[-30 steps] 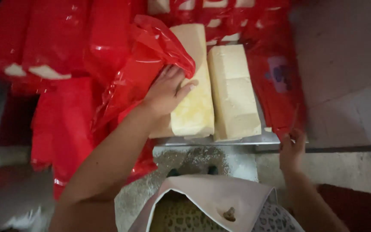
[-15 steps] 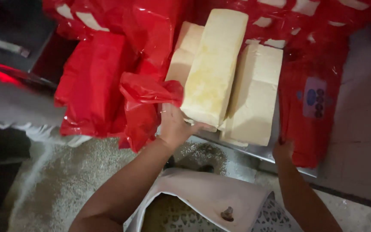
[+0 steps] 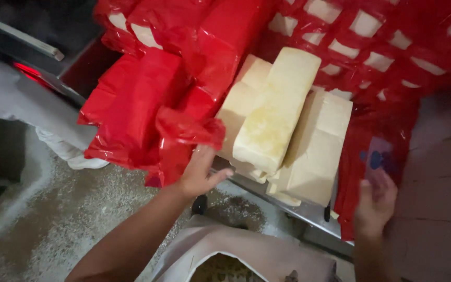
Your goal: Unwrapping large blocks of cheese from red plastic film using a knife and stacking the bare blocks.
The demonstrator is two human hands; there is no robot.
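Speckled concrete floor (image 3: 53,219) lies below a metal table (image 3: 293,209) stacked with pale blocks (image 3: 277,122). Left hand (image 3: 199,172) pinches red plastic wrap (image 3: 147,109), unwrapping seemingly underway; right hand (image 3: 374,201), fingers curled, grips the wrap's far edge. Peeling further likely needs steady pull.

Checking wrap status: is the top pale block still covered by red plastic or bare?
Bare: top pale block lies uncovered; red plastic is bunched beside it.
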